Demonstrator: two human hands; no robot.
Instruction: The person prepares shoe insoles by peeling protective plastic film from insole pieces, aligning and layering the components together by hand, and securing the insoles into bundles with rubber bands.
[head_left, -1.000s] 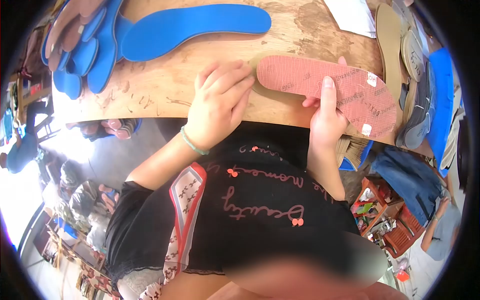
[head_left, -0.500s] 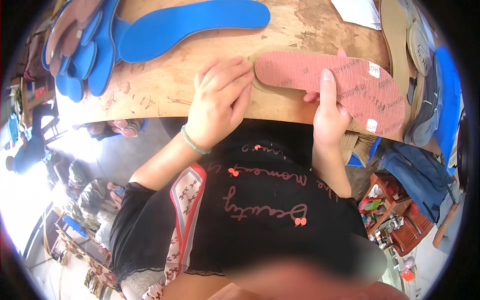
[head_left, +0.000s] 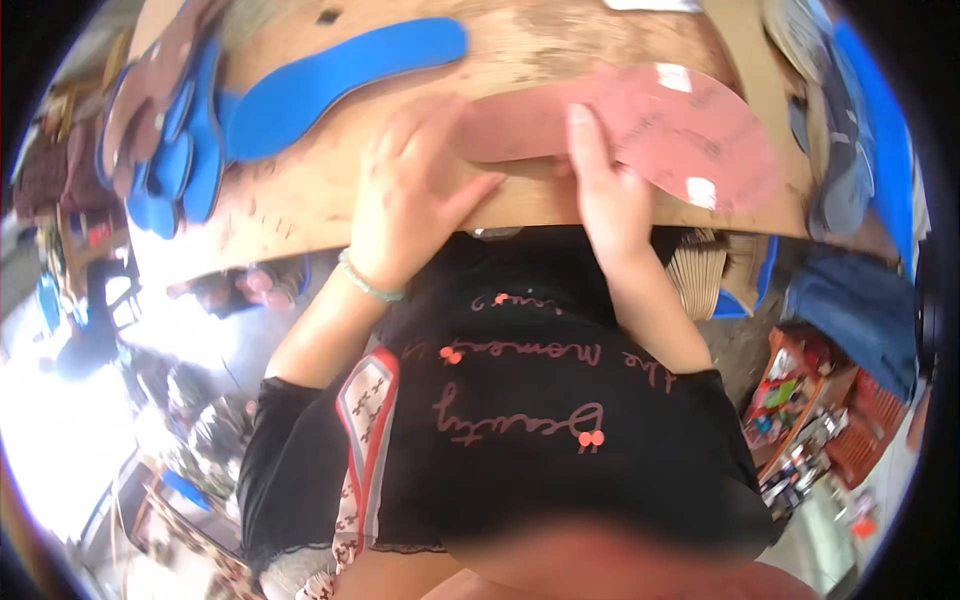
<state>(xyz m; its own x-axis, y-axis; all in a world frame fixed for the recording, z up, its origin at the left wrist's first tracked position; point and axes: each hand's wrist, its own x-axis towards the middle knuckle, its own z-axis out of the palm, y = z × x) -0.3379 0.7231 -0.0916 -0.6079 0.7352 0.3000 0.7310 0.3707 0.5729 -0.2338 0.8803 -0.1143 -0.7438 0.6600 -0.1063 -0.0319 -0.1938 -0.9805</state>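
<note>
A pink insole (head_left: 700, 135) with printed writing and white labels lies level at the table's front edge. My right hand (head_left: 612, 200) grips its middle, thumb on top and fingers underneath. My left hand (head_left: 405, 190) is at the insole's narrow end, fingers stretched and thumb held apart. Its fingertips overlap that end, but blur hides whether they press on it. Beyond my left hand, a single blue insole (head_left: 340, 85) rests on the wooden table (head_left: 540, 40).
Blue and brown insoles (head_left: 180, 140) are piled at the table's left. Beige and grey insoles (head_left: 845, 130) stand along the right edge beside a blue bin (head_left: 885, 130). Below the table on the right are a bundle of beige pieces (head_left: 697, 272) and blue cloth (head_left: 850, 315).
The view has shifted. My left thumb has spread away from its fingers. The beige rim that showed around the pink insole's narrow end is no longer visible.
</note>
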